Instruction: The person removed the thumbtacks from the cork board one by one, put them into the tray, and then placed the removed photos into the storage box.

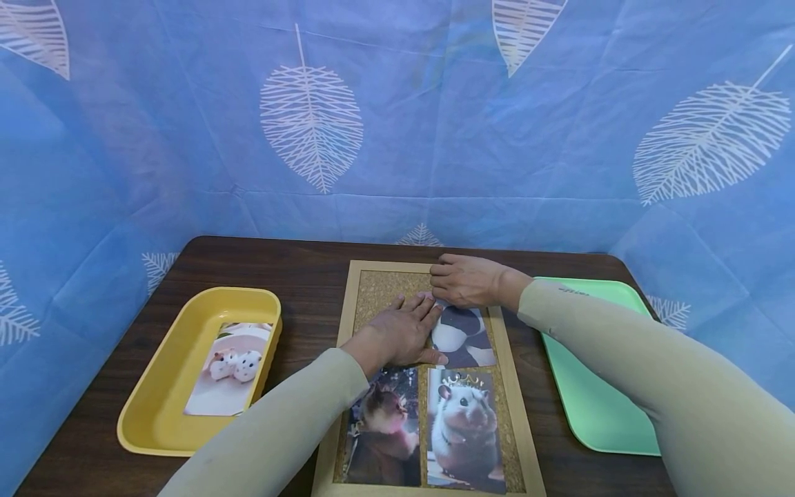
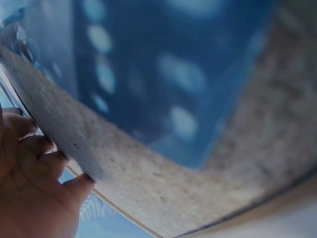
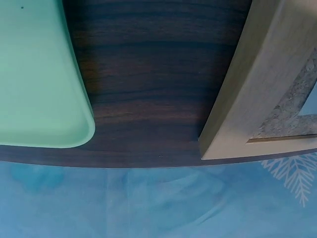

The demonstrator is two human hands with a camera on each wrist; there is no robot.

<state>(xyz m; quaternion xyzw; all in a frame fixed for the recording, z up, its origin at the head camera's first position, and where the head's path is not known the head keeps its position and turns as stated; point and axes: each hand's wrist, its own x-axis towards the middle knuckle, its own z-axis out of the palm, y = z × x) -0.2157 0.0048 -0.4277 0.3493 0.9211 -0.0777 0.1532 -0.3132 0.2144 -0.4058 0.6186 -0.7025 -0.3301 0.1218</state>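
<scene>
A wood-framed cork board (image 1: 375,288) lies on the table, with three photos on it. My left hand (image 1: 404,333) rests with fingers spread on the upper part of the board, fingertips at the left edge of a black-and-white photo (image 1: 461,337). At that photo's top edge, my right hand (image 1: 468,281) bends its fingers down; I cannot tell whether they pinch anything. Below lie a dark hamster photo (image 1: 388,431) and a photo of a white hamster with a crown (image 1: 466,428). The left wrist view shows the left hand's fingers beyond the dark photo (image 2: 148,64).
A yellow tray (image 1: 152,407) on the left holds a photo of two hamsters (image 1: 230,373). To the right is a green tray (image 1: 596,393), partly under the right forearm. Behind the dark wooden table (image 1: 298,266) hangs a blue leaf-patterned cloth (image 1: 397,124).
</scene>
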